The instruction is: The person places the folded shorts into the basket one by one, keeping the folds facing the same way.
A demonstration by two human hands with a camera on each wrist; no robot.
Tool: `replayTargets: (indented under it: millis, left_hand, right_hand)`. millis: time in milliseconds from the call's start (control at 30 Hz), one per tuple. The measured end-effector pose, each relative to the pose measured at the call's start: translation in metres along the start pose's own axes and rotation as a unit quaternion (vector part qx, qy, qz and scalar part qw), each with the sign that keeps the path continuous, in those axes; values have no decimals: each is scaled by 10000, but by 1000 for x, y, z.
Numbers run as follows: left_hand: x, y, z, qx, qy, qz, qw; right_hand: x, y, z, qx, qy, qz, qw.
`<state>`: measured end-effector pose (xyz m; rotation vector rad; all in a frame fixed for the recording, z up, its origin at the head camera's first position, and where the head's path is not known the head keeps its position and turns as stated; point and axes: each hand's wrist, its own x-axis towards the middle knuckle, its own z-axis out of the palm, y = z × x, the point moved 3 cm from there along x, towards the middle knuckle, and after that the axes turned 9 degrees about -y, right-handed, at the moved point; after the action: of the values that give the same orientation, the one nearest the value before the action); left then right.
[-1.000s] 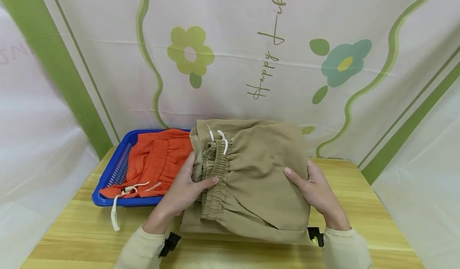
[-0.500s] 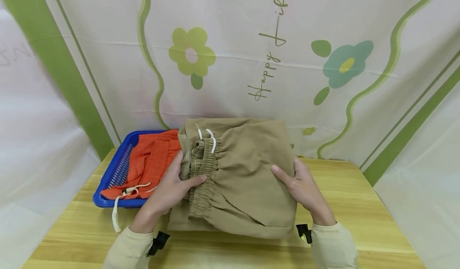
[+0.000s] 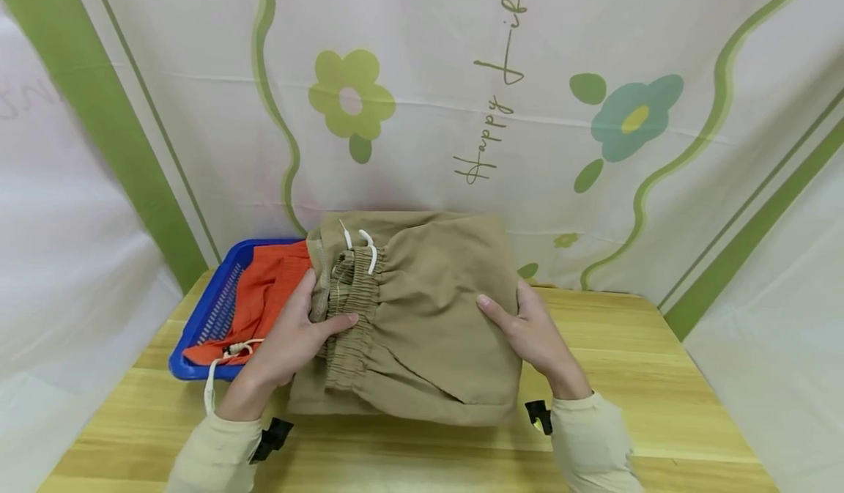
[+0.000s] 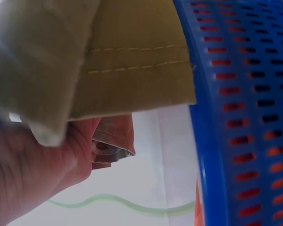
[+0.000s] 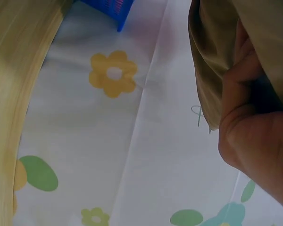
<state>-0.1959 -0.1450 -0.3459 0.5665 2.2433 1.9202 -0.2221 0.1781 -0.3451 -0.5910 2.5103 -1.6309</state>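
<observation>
Folded khaki shorts [image 3: 435,317], with a gathered elastic waistband and white drawstring ends, are held up over the table between both hands. My left hand [image 3: 297,339] grips the waistband side, its thumb on top and its fingers hidden beneath. At the opposite side my right hand [image 3: 537,335] pinches the edge, thumb above and fingers under the cloth. In the right wrist view curled fingers [image 5: 240,89] show under the fabric. The left part of the khaki shorts overlaps a blue basket [image 3: 191,339] holding an orange garment [image 3: 264,295] with a cream drawstring.
The light wooden table [image 3: 633,383] extends to the right and in front of the shorts. A white curtain [image 3: 422,127] printed with flowers hangs right behind the table. The basket's slotted wall [image 4: 240,113] stands close beside the left hand.
Both hands have carried the khaki shorts leftward and slightly up in the view, covering more of the basket and the orange garment. The grip looks the same.
</observation>
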Motion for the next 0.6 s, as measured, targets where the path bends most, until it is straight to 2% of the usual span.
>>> replayTargets:
  millis: [367, 600]
  left_hand:
    - [-3, 1, -21, 155, 75, -49, 9998]
    - [-7, 4, -35, 170, 132, -132, 9997]
  right_hand:
    - [15, -6, 15, 321, -191, 120, 9992]
    - [27, -10, 27, 508, -308, -9, 9982]
